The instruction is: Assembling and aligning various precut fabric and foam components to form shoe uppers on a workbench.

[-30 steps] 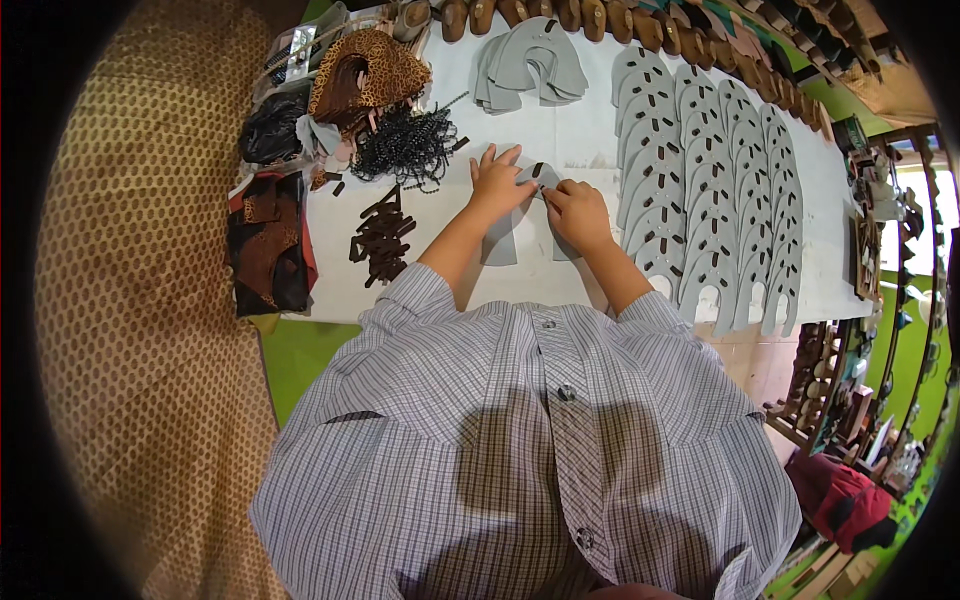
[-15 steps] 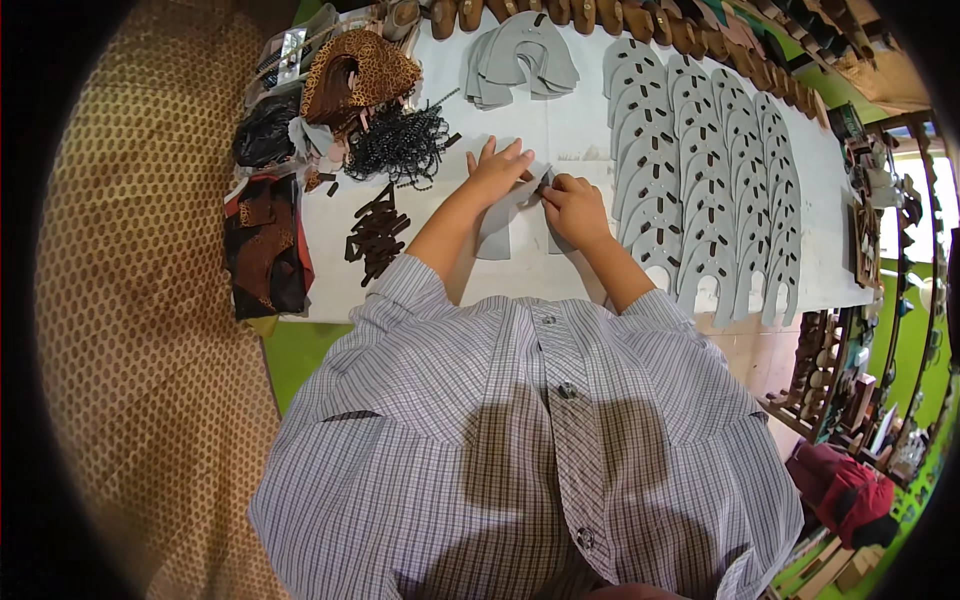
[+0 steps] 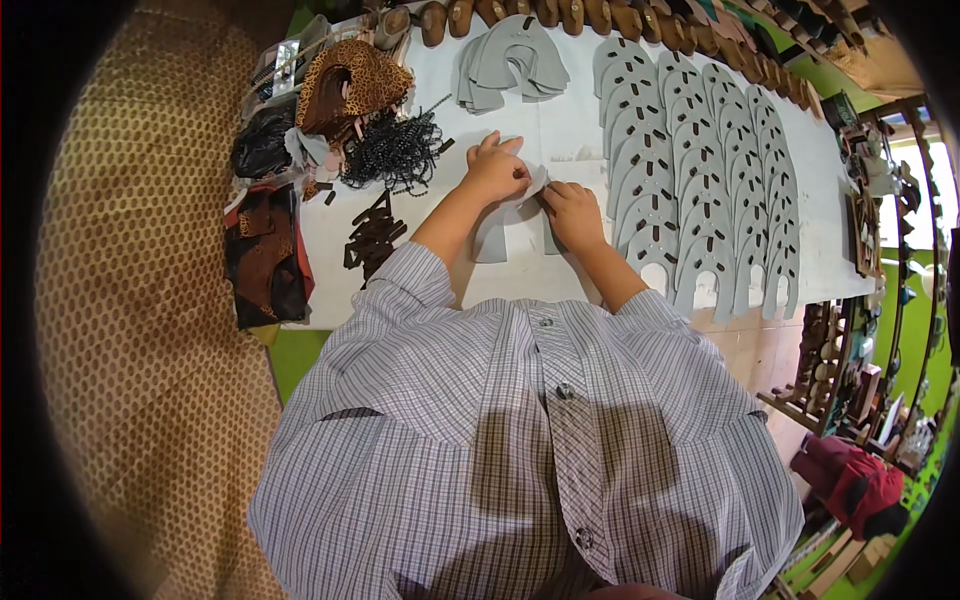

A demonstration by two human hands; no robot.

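A grey U-shaped shoe-upper piece (image 3: 490, 240) lies on the white table in front of me, its curved top bent up between my hands. My left hand (image 3: 496, 172) has its thumb and forefinger pinched at the top of the piece; its other fingers curl loosely above. From the right, my right hand (image 3: 574, 215) grips the opposite side of the curve, fingertips pressed together on it. Whether a small dark strip is also between those fingertips is hidden. Left of my left forearm sits a pile of short dark brown strips (image 3: 375, 238).
Overlapping rows of grey uppers with dark strips (image 3: 640, 150) cover the table's right side. A stack of grey uppers (image 3: 490, 70) lies ahead. Tangled black beaded trim (image 3: 393, 150) and leopard-print pieces (image 3: 375, 75) are at left. Brown shoe forms (image 3: 570, 14) line the far edge.
My left fingers, spread before, have closed into a pinch at the top of the grey upper. My right fingers have straightened a little. The view has shifted slightly.
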